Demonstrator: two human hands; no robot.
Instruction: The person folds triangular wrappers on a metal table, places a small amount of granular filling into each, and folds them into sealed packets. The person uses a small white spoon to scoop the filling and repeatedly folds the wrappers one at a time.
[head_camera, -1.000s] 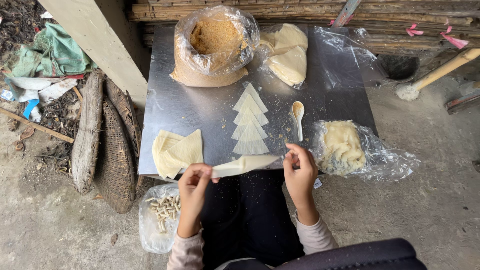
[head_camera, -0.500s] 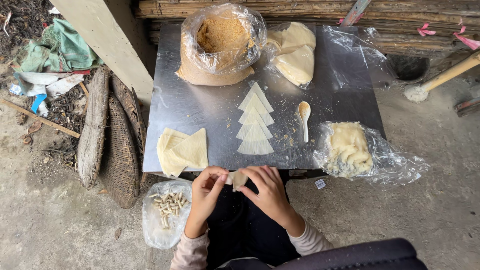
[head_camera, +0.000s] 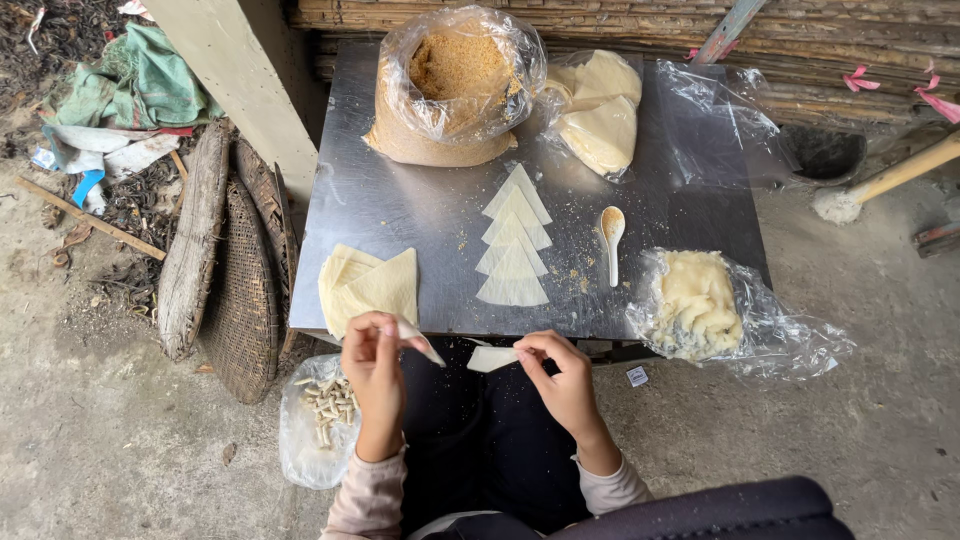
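At the back of your metal table (head_camera: 400, 215) stands a clear plastic bag (head_camera: 455, 85), open-topped and rounded, filled with brown crumbs. Just beside it on the right, a second clear bag (head_camera: 598, 115) holds pale folded sheets. On the table's near right corner, a crumpled clear bag (head_camera: 730, 315) holds pale dough. On the ground by your left knee, a small clear bag (head_camera: 315, 420) holds little pale rolls.

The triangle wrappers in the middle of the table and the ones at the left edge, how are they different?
The middle wrappers lie in a neat overlapping row, tips pointing away from the person; the left pile is stacked loosely and unevenly. The middle wrappers sit fully on the metal table; the left pile reaches its front edge, near the left hand. Both are pale, thin, flat triangles.
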